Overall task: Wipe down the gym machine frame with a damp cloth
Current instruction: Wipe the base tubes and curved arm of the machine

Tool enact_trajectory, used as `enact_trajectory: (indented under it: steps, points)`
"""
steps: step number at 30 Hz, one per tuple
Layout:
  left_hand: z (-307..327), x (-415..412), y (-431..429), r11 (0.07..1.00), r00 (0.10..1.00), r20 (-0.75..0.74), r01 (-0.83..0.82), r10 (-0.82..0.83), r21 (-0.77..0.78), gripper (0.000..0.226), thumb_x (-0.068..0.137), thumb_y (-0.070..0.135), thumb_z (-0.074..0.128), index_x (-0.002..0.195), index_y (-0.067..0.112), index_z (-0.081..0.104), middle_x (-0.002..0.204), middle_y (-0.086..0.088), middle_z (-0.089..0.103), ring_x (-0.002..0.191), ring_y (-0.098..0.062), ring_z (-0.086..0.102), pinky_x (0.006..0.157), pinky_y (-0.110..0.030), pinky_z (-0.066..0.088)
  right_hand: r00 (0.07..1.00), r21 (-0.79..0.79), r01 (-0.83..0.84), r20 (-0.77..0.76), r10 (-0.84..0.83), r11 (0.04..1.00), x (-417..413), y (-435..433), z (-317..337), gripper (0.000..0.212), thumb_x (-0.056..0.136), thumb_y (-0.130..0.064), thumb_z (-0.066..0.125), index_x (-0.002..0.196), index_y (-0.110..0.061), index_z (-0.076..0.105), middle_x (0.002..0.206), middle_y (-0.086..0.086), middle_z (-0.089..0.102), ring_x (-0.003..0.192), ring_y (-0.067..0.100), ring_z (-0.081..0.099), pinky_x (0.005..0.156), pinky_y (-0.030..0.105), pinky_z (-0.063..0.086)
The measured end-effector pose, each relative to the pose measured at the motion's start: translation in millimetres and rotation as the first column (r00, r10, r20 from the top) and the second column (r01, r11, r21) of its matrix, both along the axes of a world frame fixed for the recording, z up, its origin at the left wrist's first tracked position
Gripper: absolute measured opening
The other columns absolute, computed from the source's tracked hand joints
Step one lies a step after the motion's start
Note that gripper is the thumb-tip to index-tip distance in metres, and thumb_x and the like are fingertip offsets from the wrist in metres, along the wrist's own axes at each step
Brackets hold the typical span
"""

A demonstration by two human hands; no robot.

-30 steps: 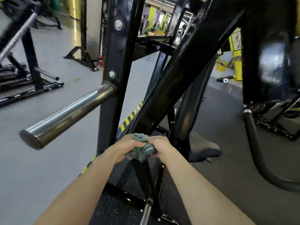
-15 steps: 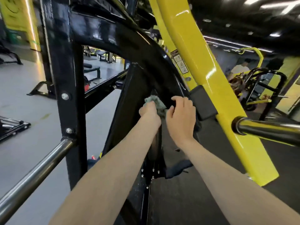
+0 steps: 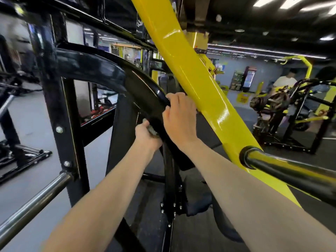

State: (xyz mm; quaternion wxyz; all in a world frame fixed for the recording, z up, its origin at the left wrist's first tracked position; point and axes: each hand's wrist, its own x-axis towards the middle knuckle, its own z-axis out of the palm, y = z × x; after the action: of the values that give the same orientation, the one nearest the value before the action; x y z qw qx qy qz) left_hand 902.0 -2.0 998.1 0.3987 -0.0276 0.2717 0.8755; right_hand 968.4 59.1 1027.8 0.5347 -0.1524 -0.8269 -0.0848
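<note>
Frame: a glossy curved black metal frame tube (image 3: 101,70) arcs from a black upright post (image 3: 54,106) down to the right, passing between both hands.
Left hand: the left hand (image 3: 147,136) has its grip closed around a bunched grey-green cloth (image 3: 152,131), held against the lower left side of the tube.
Cloth: mostly hidden between the left palm and the metal; only a small crumpled edge shows.
Right hand: the right hand (image 3: 179,118) curls its fingers (image 3: 175,98) over the tube's upper edge, grip holding the metal, just above the left hand.
Beside: a yellow painted steel beam (image 3: 196,84) slants just right of the right hand.
Lower left: a chrome round peg (image 3: 36,202) juts from the post.
Background: a person in a white shirt (image 3: 285,81) stands among other machines.
</note>
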Motion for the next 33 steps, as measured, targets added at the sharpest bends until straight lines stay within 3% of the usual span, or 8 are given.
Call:
enact_trajectory:
  steps: [7, 11, 15, 19, 22, 25, 28, 33]
  points:
    - [-11, 5, -14, 0.999, 0.999, -0.033, -0.003, 0.005, 0.049, 0.037, 0.103, 0.027, 0.036, 0.126, 0.009, 0.057, 0.111, -0.016, 0.066, 0.103, -0.031, 0.061, 0.093, -0.045, 0.045, 0.999, -0.008, -0.003, 0.05, 0.004, 1.0, -7, -5, 13, 0.026, 0.084, -0.012, 0.058, 0.11, -0.01, 0.059, 0.102, 0.01, 0.059, 0.092, 0.028, 0.056, 0.078, 0.04, 0.044]
    - [2, 9, -42, 0.999, 0.988, -0.155, -0.011, 0.004, -0.047, 0.031, 0.104, 0.024, 0.037, 0.107, 0.005, 0.061, 0.095, -0.014, 0.067, 0.088, -0.027, 0.062, 0.075, -0.04, 0.047, 0.999, -0.036, 0.019, 0.032, -0.018, 0.999, -18, -17, 19, 0.033, 0.079, -0.01, 0.063, 0.112, -0.009, 0.061, 0.109, 0.013, 0.06, 0.094, 0.029, 0.057, 0.078, 0.04, 0.045]
    - [37, -10, -84, 0.974, 0.947, -0.323, -0.072, -0.001, -0.213, 0.027, 0.103, 0.022, 0.04, 0.113, 0.005, 0.059, 0.105, -0.015, 0.066, 0.096, -0.027, 0.061, 0.082, -0.044, 0.047, 1.0, -0.084, 0.013, 0.027, -0.011, 0.996, -32, -27, 30, 0.037, 0.084, -0.011, 0.057, 0.121, -0.009, 0.056, 0.122, 0.015, 0.055, 0.106, 0.032, 0.053, 0.088, 0.042, 0.041]
    - [43, -62, -127, 0.913, 0.936, -0.32, -0.253, 0.147, -0.321, 0.028, 0.101, 0.022, 0.044, 0.124, 0.008, 0.053, 0.119, -0.013, 0.06, 0.099, -0.031, 0.06, 0.079, -0.047, 0.048, 0.999, -0.119, -0.006, 0.045, 0.012, 0.993, -44, -40, 35, 0.042, 0.089, -0.012, 0.054, 0.131, -0.009, 0.05, 0.131, 0.014, 0.05, 0.118, 0.031, 0.047, 0.097, 0.042, 0.037]
    - [38, -82, -124, 0.881, 0.914, -0.362, -0.318, 0.186, -0.35, 0.015, 0.101, 0.02, 0.044, 0.105, 0.011, 0.056, 0.098, -0.011, 0.06, 0.079, -0.025, 0.058, 0.065, -0.037, 0.047, 0.994, -0.11, -0.007, 0.112, 0.019, 0.994, -51, -52, 39, 0.048, 0.092, -0.013, 0.053, 0.139, -0.01, 0.043, 0.138, 0.012, 0.045, 0.126, 0.03, 0.042, 0.102, 0.041, 0.034]
    - [46, -73, -98, 0.898, 0.865, -0.495, -0.279, 0.081, -0.341, 0.023, 0.101, 0.011, 0.043, 0.08, 0.011, 0.054, 0.072, -0.007, 0.056, 0.063, -0.02, 0.054, 0.049, -0.025, 0.045, 0.986, -0.09, 0.034, 0.169, -0.018, 0.995, -58, -57, 43, 0.049, 0.098, -0.018, 0.047, 0.145, -0.011, 0.035, 0.143, 0.009, 0.041, 0.131, 0.028, 0.037, 0.105, 0.039, 0.03]
    - [55, -73, -85, 0.916, 0.804, -0.594, -0.269, 0.043, -0.298, 0.016, 0.1, 0.009, 0.043, 0.092, 0.009, 0.057, 0.079, -0.005, 0.059, 0.07, -0.019, 0.055, 0.052, -0.023, 0.044, 0.981, -0.066, 0.097, 0.173, -0.085, 0.993, -65, -60, 49, 0.048, 0.101, -0.021, 0.044, 0.146, -0.01, 0.033, 0.145, 0.009, 0.041, 0.131, 0.029, 0.036, 0.105, 0.039, 0.028]
    - [62, -99, -88, 0.938, 0.856, -0.516, -0.152, -0.033, -0.312, 0.018, 0.1, 0.009, 0.041, 0.093, 0.007, 0.057, 0.081, -0.009, 0.061, 0.07, -0.022, 0.057, 0.062, -0.03, 0.047, 0.981, -0.057, 0.16, 0.122, -0.153, 0.985, -78, -76, 50, 0.045, 0.096, -0.013, 0.049, 0.141, -0.007, 0.041, 0.137, 0.014, 0.048, 0.123, 0.034, 0.044, 0.103, 0.044, 0.032]
